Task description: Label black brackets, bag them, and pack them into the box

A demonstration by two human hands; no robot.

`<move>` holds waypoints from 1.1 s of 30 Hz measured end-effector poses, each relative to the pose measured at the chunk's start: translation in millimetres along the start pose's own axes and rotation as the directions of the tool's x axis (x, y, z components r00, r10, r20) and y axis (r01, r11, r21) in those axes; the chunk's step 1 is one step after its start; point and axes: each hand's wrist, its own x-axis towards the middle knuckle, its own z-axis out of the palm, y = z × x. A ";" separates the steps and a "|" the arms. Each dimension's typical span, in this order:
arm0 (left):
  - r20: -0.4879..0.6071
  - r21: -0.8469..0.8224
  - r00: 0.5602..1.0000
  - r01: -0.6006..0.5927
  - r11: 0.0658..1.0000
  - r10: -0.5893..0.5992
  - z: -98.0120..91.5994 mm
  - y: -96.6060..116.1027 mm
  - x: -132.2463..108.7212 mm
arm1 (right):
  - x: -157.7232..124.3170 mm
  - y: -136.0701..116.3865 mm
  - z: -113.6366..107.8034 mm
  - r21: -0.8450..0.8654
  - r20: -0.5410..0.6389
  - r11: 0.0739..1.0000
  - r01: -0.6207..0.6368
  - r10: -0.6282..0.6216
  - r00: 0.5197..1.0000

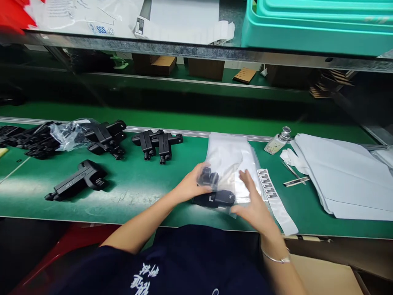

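Note:
My left hand [192,184] grips a black plastic part [215,196] that sits inside a clear plastic bag [229,162] lying on the green table [138,188]. The fingers curl round the part's upper end through the bag. My right hand [253,203] rests flat on the bag just right of the part, fingers stretched out and apart. A stack of more clear bags lies under the one I hold.
More black parts lie to the left: one alone [78,179], a pair [158,143], and a pile partly under crumpled plastic [69,137]. A label strip [272,192], tweezers [296,180], a small bottle [278,141] and white sheets [340,172] are at right. A cardboard box [325,274] stands below.

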 end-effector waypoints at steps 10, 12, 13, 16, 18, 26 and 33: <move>0.098 0.258 0.989 -0.133 0.957 0.111 23.0 11.1 -15.9 | 82.1 -18.4 43.1 0.323 0.318 0.880 -0.347 0.245 0.916; 0.070 0.237 0.993 -0.108 0.966 0.094 18.3 7.6 -16.8 | 86.1 -7.8 40.4 0.388 0.326 0.824 -0.414 0.298 0.897; 0.059 0.235 0.994 -0.100 0.967 0.089 15.0 6.2 -16.4 | 85.7 -3.5 39.7 0.407 0.274 0.816 -0.412 0.321 0.907; 0.060 0.242 0.993 -0.118 0.963 0.106 3.4 5.1 -14.2 | 74.5 1.3 39.7 0.391 0.145 0.855 -0.342 0.309 0.940; 0.101 0.247 0.987 -0.143 0.958 0.121 -2.6 7.2 -13.8 | 59.3 -4.2 40.8 0.365 0.192 0.886 -0.286 0.229 0.954; 0.106 0.321 0.993 -0.082 0.944 0.051 12.0 33.0 -10.6 | 1.3 -45.5 20.9 -0.344 0.198 0.890 0.299 -0.242 0.950; 0.562 0.273 0.789 -0.462 0.844 0.251 83.5 67.3 -3.3 | -80.7 -38.0 -47.8 -0.600 0.150 0.689 0.405 -0.401 0.904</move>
